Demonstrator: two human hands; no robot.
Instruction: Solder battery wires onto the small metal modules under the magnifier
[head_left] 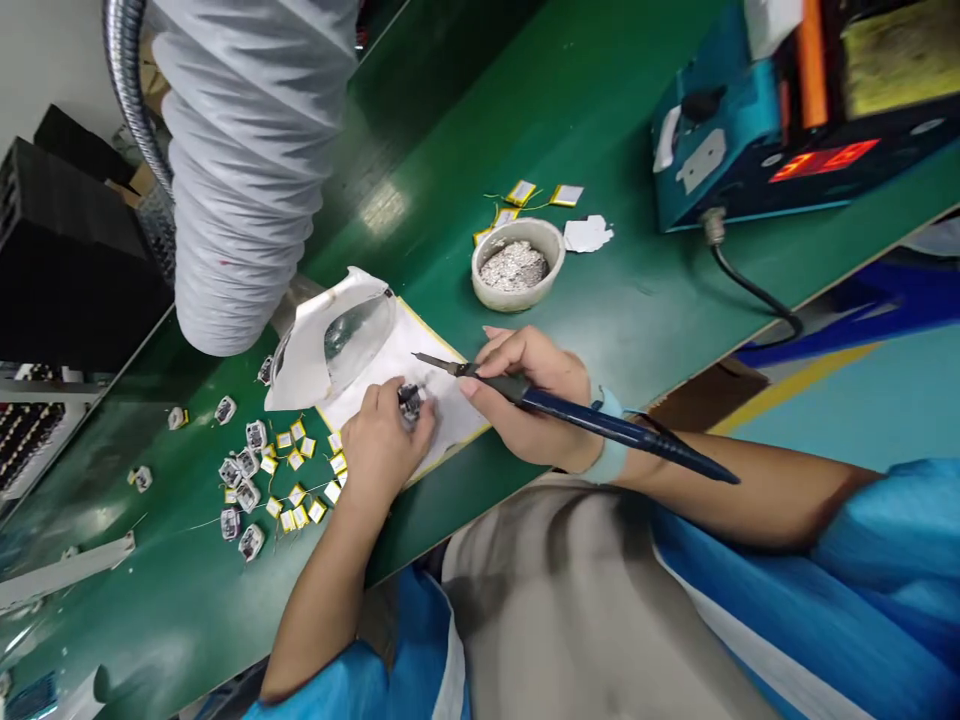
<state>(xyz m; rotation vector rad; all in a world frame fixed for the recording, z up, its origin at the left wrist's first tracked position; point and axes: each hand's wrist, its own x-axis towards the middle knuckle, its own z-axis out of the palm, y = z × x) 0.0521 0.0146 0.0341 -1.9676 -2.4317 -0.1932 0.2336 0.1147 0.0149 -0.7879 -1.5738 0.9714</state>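
Green bench matting carried small yellow-edged cells and foil-wrapped modules at left. On a white paper sheet, the left hand pressed its fingers together, pinching a small dark module. The right hand closed around a soldering iron, its tip near that module. Beyond stood a bowl of silvery solder scraps and, furthest right, a blue soldering station showing red digits.

Free bench between the right hand and the solder-dross bowl
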